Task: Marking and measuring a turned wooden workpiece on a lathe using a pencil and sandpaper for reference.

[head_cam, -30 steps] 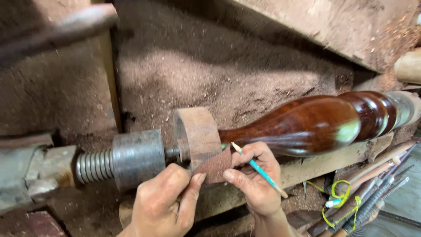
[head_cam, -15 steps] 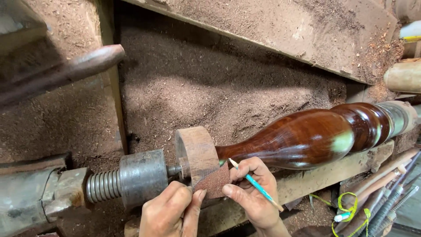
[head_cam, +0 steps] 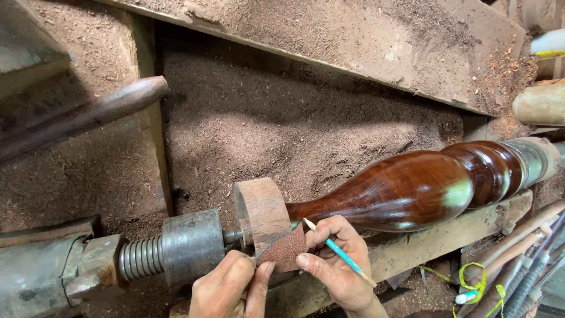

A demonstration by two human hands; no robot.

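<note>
My left hand (head_cam: 226, 288) and right hand (head_cam: 335, 265) pinch reddish-brown sandpaper scrap (head_cam: 285, 250) against pale round wooden disc end (head_cam: 262, 215) of glossy dark-brown turned wooden spindle (head_cam: 406, 188) on lathe. Right fingers also clamp teal pencil (head_cam: 338, 252).

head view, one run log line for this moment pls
left hand: pinches sandpaper | right hand: sandpaper, teal pencil | sandpaper against wooden disc | turned spindle on lathe

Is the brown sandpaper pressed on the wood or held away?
Pressed on: both hands hold the sandpaper against the wooden disc.
</note>
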